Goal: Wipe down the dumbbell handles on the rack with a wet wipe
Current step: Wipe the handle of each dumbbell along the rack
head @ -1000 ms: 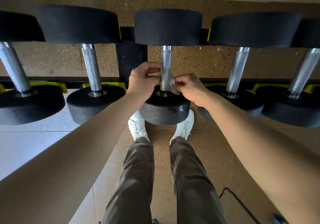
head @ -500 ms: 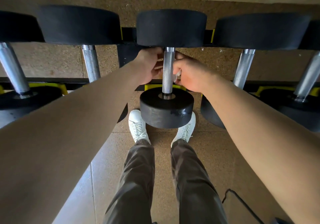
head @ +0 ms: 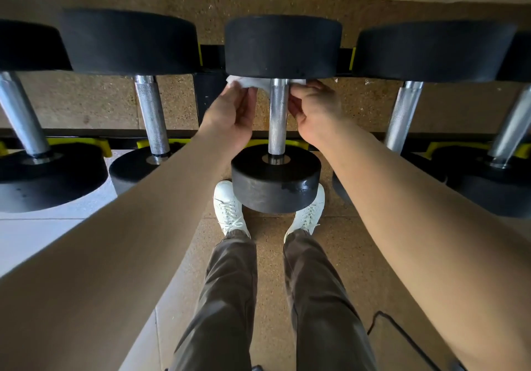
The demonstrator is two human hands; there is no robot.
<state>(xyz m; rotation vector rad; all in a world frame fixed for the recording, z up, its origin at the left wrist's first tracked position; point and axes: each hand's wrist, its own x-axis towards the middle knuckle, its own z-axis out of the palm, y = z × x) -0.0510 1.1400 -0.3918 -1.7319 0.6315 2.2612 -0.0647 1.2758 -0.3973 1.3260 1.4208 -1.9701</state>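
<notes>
The middle dumbbell lies on the rack with its knurled steel handle (head: 278, 118) running away from me between two black heads. A white wet wipe (head: 244, 82) passes behind the handle's far end, just under the far head. My left hand (head: 230, 115) pinches the wipe's left end. My right hand (head: 313, 109) pinches its right end. Both hands sit close on either side of the handle, near its far end.
Other dumbbells flank it: one handle to the left (head: 150, 115), another to the right (head: 400, 115), more at both edges. Yellow cradles on the black rack rail (head: 86, 143) hold them. My legs and white shoes stand below on the cork floor; a black cable (head: 402, 330) lies at lower right.
Both hands slid with the wipe along the handle from its near end to its far end. The wipe now stretches out between them behind the handle.
</notes>
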